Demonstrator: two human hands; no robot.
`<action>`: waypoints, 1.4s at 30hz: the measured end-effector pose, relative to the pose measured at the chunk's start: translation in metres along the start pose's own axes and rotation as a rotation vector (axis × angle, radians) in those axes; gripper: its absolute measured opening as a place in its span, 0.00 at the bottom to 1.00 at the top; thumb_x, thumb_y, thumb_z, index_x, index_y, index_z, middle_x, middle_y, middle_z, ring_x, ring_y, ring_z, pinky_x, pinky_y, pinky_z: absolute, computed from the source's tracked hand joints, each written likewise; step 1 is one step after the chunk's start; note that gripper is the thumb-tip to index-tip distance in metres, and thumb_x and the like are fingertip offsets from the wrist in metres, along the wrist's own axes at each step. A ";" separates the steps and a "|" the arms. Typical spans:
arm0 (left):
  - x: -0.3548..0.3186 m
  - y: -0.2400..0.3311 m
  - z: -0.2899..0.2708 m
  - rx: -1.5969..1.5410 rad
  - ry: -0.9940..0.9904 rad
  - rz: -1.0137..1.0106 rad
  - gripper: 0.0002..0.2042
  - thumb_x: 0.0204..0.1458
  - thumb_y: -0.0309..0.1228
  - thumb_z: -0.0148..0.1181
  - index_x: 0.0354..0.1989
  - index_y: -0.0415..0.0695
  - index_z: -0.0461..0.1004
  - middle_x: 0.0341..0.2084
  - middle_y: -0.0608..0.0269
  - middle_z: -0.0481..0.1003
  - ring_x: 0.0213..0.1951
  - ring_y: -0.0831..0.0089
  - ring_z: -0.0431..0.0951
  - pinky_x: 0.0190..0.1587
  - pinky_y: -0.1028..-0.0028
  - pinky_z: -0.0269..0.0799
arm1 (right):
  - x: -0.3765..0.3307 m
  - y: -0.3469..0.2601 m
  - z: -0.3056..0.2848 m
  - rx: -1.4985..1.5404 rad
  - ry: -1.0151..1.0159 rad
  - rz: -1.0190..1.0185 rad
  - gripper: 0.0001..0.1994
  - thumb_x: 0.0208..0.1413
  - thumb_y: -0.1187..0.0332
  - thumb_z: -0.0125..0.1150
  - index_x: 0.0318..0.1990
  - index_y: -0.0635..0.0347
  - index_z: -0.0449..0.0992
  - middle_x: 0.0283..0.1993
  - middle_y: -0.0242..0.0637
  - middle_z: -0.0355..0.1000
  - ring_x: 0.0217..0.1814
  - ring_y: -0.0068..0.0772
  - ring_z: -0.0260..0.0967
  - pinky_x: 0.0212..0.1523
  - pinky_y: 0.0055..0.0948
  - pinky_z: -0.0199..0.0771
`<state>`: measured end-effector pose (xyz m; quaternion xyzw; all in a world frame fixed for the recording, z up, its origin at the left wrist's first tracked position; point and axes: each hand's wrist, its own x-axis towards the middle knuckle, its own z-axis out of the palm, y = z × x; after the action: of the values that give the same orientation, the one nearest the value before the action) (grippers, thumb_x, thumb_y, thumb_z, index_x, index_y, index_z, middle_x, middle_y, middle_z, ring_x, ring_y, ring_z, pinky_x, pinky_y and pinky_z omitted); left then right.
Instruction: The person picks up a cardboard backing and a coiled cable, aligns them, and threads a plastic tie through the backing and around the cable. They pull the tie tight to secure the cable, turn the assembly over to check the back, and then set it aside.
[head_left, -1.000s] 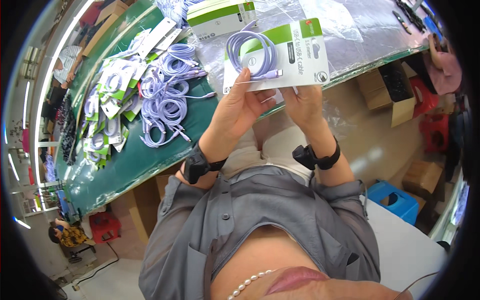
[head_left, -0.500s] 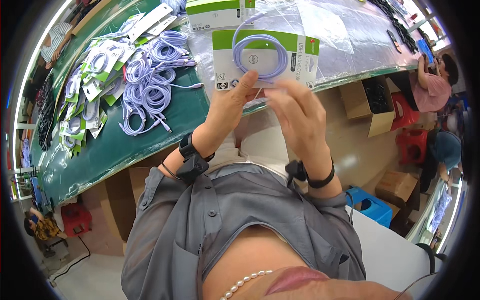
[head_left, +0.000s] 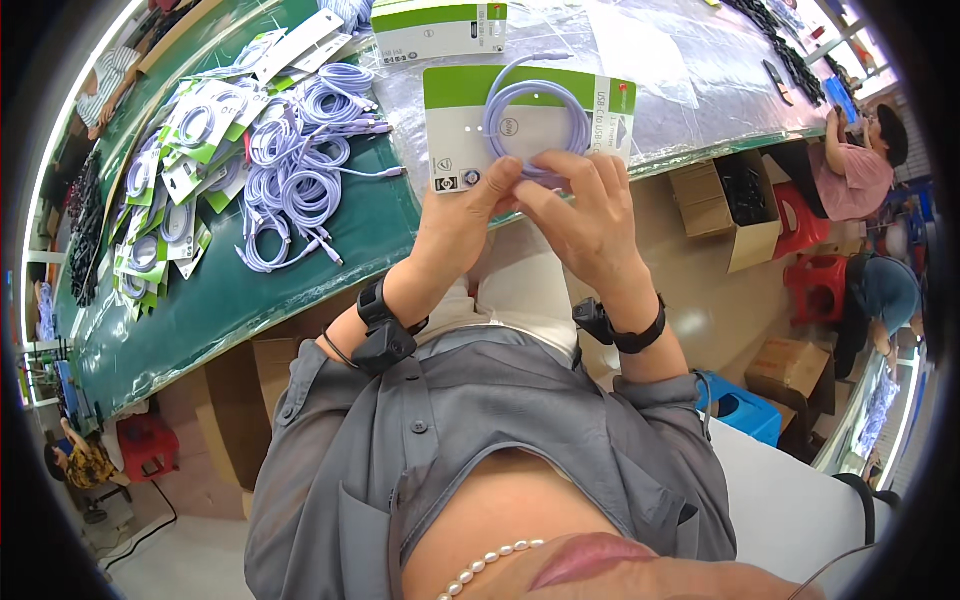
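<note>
A coiled lavender cable [head_left: 581, 122] lies against a white and green packaging card [head_left: 455, 120], toward its right half. The cable's loose end sticks up past the card's upper edge. My left hand [head_left: 458, 225] grips the card's lower edge, its thumb on the front by the bottom of the coil. My right hand [head_left: 597, 225] has its fingers closed on the lower part of the coil, close to the left thumb. Small holes show in the card left of the coil. Both hands' fingertips are partly hidden behind the card and cable.
Left on the green table [head_left: 360, 220] lie a heap of loose coiled cables [head_left: 310, 190] and a pile of carded cables [head_left: 195, 125]. Another card [head_left: 440, 30] lies beyond my hands. Cardboard boxes [head_left: 700, 195], stools and other people are around the table.
The coil has shifted right across the card, uncovering small holes. My right fingers have moved up from below the card onto the coil. The card sits slightly lower.
</note>
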<state>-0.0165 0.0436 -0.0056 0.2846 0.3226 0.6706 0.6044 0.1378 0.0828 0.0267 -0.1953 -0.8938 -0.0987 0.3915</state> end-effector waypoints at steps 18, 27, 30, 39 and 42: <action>0.004 0.023 0.009 1.043 -0.399 1.099 0.21 0.40 0.25 0.65 0.47 0.47 0.75 0.40 0.59 0.69 0.47 0.56 0.76 0.44 0.68 0.76 | -0.030 0.009 0.025 0.647 0.197 0.220 0.19 0.51 0.69 0.62 0.51 0.61 0.69 0.51 0.41 0.71 0.54 0.39 0.68 0.51 0.34 0.70; 0.006 0.035 0.016 1.135 -0.452 1.209 0.22 0.37 0.24 0.66 0.45 0.54 0.76 0.40 0.62 0.68 0.47 0.58 0.76 0.42 0.70 0.77 | -0.062 0.004 0.052 1.758 0.192 0.672 0.28 0.57 0.62 0.55 0.62 0.60 0.56 0.64 0.42 0.57 0.65 0.35 0.56 0.63 0.34 0.58; 0.006 0.038 0.014 1.139 -0.430 1.246 0.21 0.37 0.25 0.66 0.44 0.54 0.77 0.39 0.63 0.69 0.46 0.59 0.76 0.43 0.69 0.77 | -0.026 -0.003 -0.003 1.899 0.145 0.463 0.27 0.56 0.64 0.56 0.61 0.61 0.57 0.62 0.43 0.60 0.63 0.36 0.59 0.61 0.34 0.62; 0.005 0.044 0.018 1.185 -0.490 1.284 0.22 0.36 0.26 0.66 0.44 0.55 0.78 0.39 0.63 0.69 0.45 0.60 0.76 0.43 0.70 0.77 | -0.033 -0.010 -0.002 1.810 0.199 0.700 0.27 0.54 0.67 0.60 0.60 0.61 0.59 0.60 0.43 0.62 0.60 0.36 0.62 0.58 0.33 0.65; 0.002 0.047 0.021 1.186 -0.505 1.285 0.22 0.35 0.26 0.66 0.44 0.55 0.77 0.40 0.63 0.69 0.45 0.60 0.76 0.44 0.70 0.77 | -0.048 0.001 0.020 1.253 0.067 0.560 0.29 0.50 0.70 0.64 0.59 0.61 0.61 0.58 0.42 0.64 0.58 0.36 0.65 0.56 0.33 0.67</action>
<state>-0.0304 0.0450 0.0443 0.8123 0.2521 0.5201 -0.0785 0.1547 0.0768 -0.0224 -0.1523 -0.6856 0.5358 0.4687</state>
